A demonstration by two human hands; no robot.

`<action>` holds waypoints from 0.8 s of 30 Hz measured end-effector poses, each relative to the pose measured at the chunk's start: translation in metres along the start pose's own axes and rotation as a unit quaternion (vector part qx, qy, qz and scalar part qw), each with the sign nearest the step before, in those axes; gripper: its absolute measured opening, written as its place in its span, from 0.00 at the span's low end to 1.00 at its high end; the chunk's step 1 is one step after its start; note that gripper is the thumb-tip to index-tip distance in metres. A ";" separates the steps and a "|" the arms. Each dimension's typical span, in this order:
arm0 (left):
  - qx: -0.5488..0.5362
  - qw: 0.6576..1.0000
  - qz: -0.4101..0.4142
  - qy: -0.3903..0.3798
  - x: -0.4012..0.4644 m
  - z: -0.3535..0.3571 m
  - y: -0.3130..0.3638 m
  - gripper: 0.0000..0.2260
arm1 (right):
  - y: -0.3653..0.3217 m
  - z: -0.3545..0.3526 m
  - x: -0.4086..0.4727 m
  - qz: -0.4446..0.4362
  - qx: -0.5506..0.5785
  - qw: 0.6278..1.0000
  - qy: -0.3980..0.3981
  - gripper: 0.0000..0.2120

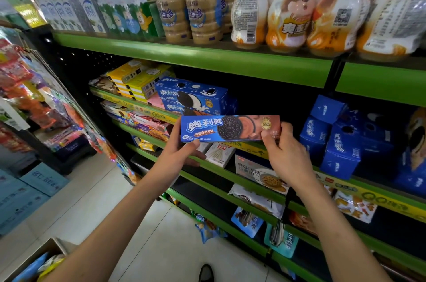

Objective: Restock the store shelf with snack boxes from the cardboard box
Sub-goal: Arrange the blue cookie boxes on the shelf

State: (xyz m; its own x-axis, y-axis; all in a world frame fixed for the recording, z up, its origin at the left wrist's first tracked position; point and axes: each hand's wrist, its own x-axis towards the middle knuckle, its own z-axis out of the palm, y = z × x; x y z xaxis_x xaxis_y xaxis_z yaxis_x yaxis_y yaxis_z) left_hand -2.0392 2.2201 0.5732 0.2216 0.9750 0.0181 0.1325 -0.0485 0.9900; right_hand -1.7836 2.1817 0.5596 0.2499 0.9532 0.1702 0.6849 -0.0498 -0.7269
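Currently we hold one snack box (230,128) level, long axis running left to right, printed face toward us. Green-edged store shelf (193,55) ahead; pale tiled floor (96,194) below; cardboard box (34,258) at lower left. Left hand (182,152) pinches the box's left end, right hand (285,154) pinches its right end, before stacked blue boxes (191,97).

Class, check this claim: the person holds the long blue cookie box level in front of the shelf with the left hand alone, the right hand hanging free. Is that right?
Not quite. The head view shows both hands on the cookie box: the left hand grips its left end and the right hand pinches its right end. The rest stands: the box is long, blue and held roughly level in front of the shelf.
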 end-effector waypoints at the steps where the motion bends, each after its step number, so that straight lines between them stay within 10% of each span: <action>1: -0.001 1.000 -0.001 0.000 0.000 -0.001 -0.001 0.31 | 0.001 -0.002 0.001 0.004 0.015 1.000 -0.011 0.21; 7: 0.078 0.997 0.013 -0.015 -0.001 -0.013 -0.007 0.28 | 0.019 -0.020 0.010 0.029 0.178 0.979 -0.095 0.29; 24: 0.147 0.988 0.051 -0.008 0.001 -0.007 -0.002 0.28 | 0.027 -0.023 0.009 0.006 0.190 0.979 -0.079 0.29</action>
State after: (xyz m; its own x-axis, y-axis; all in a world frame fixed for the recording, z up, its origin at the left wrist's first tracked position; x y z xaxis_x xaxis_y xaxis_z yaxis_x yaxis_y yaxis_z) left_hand -2.0465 2.2229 0.5721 0.2630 0.9583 0.1118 0.3825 -0.2100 0.8998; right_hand -1.7471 2.1822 0.5565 0.1268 0.9889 0.0779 0.3706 0.0256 -0.9284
